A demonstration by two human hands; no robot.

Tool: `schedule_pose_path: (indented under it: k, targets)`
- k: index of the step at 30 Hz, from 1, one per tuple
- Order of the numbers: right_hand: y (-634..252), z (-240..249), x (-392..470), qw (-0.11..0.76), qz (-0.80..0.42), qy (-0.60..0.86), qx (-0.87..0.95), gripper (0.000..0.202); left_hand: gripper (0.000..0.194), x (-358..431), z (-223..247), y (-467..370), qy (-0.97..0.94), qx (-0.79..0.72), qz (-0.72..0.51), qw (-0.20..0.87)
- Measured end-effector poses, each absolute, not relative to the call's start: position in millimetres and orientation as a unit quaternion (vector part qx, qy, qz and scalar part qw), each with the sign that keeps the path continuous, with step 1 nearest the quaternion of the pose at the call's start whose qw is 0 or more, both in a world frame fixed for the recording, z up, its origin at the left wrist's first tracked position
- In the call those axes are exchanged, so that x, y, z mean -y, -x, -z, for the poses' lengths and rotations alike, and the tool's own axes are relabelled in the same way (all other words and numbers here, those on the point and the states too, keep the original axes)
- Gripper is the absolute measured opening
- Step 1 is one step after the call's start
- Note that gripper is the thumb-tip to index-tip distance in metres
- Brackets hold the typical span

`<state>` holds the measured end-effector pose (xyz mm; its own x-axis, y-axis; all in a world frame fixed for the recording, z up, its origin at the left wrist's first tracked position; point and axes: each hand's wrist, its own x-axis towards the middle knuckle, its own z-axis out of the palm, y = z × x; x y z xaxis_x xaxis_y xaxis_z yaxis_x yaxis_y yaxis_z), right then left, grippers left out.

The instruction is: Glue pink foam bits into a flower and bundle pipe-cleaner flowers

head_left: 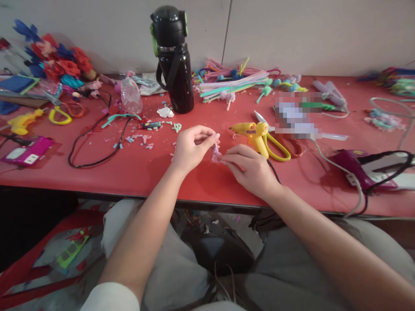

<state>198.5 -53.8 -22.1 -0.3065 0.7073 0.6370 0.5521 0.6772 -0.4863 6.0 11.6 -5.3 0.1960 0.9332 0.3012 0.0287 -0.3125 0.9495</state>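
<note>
Between my two hands is a small pink-purple fuzzy piece (216, 154), just above the red tabletop. My left hand (195, 144) pinches its upper end between thumb and fingers. My right hand (248, 166) closes its fingertips at the piece's lower right side. Beyond my right hand lies a yellow glue gun (256, 134), its nozzle pointing left. Scissors with yellow and red handles (279, 149) rest against its right side, blades pointing up and left. My fingers cover part of the fuzzy piece.
A black bottle (176, 65) stands behind my left hand. Fuzzy stems (235, 84) lie at the back. A clear bottle (131, 96), a cable and scraps are at left. Purple power strips (27, 151) sit on both sides. Red and blue flowers (66, 60) stand back left.
</note>
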Motion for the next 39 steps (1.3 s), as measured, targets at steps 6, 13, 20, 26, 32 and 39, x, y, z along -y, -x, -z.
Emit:
schedule_pose_path:
  k: [6,13,20,26,32,39]
  targets:
    - [-198,20,56,0.454,-0.069,0.4,0.793,0.023,0.036,-11,3,-6,-0.621,-0.394,-0.516,0.439]
    - [-197,20,59,0.447,-0.05,0.398,0.8,0.022,0.04,-11,4,-5,-0.612,-0.391,-0.521,0.448]
    - [-196,19,59,0.423,-0.072,0.413,0.803,0.024,0.038,-11,3,-5,-0.613,-0.389,-0.522,0.448]
    - [-220,-1,62,0.393,-0.081,0.499,0.768,0.034,0.025,-16,2,3,-0.612,-0.415,-0.539,0.404]
    - [-262,-16,57,0.218,-0.092,0.709,0.664,0.052,0.017,-18,-1,7,-0.625,-0.433,-0.543,0.357]
    - [-255,5,30,0.219,-0.055,0.715,0.661,0.045,0.015,-20,0,7,-0.631,-0.432,-0.544,0.346]
